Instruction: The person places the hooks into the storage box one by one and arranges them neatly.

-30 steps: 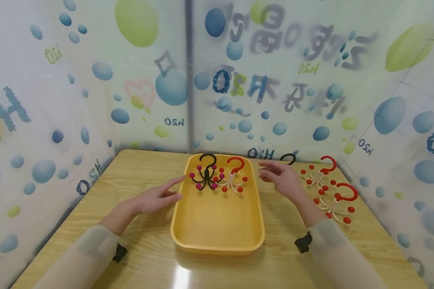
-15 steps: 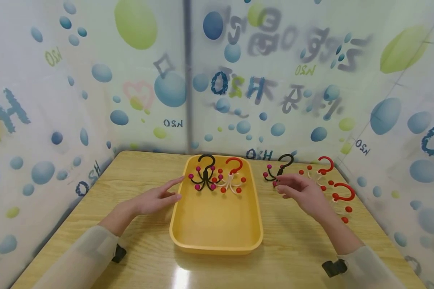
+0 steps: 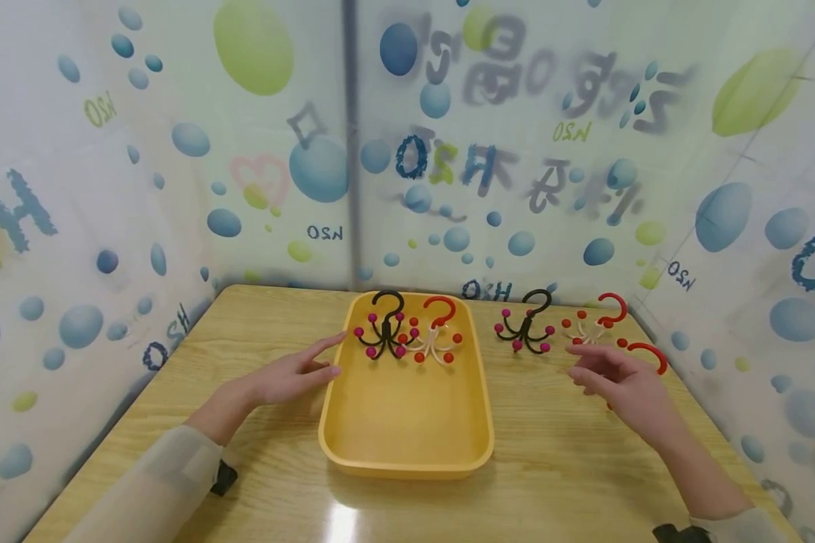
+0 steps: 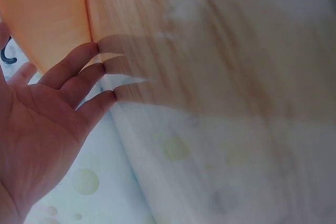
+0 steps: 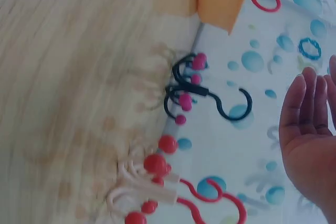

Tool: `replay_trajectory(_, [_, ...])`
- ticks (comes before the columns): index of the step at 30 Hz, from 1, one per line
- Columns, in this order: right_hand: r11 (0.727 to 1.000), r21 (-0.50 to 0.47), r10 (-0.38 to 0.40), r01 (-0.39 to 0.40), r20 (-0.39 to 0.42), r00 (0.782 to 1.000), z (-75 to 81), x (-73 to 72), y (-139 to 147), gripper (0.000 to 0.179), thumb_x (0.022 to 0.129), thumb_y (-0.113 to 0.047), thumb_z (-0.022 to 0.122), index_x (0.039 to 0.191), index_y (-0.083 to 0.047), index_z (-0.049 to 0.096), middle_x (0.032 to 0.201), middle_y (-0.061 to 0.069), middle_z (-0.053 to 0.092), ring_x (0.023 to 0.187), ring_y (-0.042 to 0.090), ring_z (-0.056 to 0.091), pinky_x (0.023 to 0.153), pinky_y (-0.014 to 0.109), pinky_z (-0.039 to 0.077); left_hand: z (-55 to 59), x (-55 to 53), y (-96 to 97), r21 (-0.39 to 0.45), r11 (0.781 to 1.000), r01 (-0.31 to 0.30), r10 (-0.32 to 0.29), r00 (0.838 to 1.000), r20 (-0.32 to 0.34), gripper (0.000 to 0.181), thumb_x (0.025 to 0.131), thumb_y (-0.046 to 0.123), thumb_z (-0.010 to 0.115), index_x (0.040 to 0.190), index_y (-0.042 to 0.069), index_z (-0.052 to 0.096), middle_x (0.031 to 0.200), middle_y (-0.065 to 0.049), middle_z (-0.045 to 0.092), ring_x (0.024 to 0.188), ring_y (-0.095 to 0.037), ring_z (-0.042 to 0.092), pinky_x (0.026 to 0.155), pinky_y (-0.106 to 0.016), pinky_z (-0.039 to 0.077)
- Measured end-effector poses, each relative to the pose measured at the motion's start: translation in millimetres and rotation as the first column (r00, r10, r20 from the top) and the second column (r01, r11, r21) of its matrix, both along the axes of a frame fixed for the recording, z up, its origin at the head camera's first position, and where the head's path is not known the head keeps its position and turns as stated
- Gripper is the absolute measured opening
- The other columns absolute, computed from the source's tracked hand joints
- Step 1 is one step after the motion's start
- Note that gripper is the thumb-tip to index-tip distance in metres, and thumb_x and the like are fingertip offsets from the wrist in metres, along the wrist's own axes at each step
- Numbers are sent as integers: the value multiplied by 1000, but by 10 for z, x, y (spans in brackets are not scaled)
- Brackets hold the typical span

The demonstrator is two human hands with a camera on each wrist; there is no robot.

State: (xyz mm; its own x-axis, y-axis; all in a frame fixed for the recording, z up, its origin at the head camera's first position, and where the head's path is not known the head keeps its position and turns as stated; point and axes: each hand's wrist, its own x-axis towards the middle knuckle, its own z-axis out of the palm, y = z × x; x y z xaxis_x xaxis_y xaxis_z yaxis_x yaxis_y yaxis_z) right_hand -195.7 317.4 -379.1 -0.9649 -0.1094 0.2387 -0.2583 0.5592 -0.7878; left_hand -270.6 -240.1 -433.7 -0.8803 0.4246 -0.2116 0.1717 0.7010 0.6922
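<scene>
A yellow tray stands mid-table. Inside its far end are a black multi-armed hook with magenta balls and a white multi-armed hook with red top and balls. My left hand lies at the tray's left rim, fingers extended and holding nothing. On the table right of the tray is another black hook. My right hand, fingers loosely bent and holding nothing, hovers by two red-and-white hooks. The farther one shows mostly; the nearer one is largely hidden behind that hand.
The wooden table meets patterned curtain-like walls at the back and on both sides. In the right wrist view, the table's black hook and the red-and-white hooks stand close together.
My right hand has moved rightward from beside the tray, past the black hook, to the red-and-white hooks. The black hook on the table has come into full view. My left hand stays put.
</scene>
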Motion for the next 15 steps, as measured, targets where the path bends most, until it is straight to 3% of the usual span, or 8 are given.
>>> replay_trajectory(6, [996,-20,-86,85,-47,995,87,44,390,32,108,-19,73,140,-19,72,97,-17,71,79,9,68,62,23,57,0,-1,1,2,1000,4,-4,1000,1,76,112,61,53,176,40,19,173,-25,42,156,-51,47,127,-73,35])
replay_trajectory(15, [952,85,-293,294,-25,956,63,-23,903,42,107,-41,73,146,-24,69,96,-21,66,82,4,65,65,19,55,4,-2,-5,22,1000,9,-9,1000,9,77,112,59,53,177,37,19,175,-23,40,157,-50,46,128,-73,34])
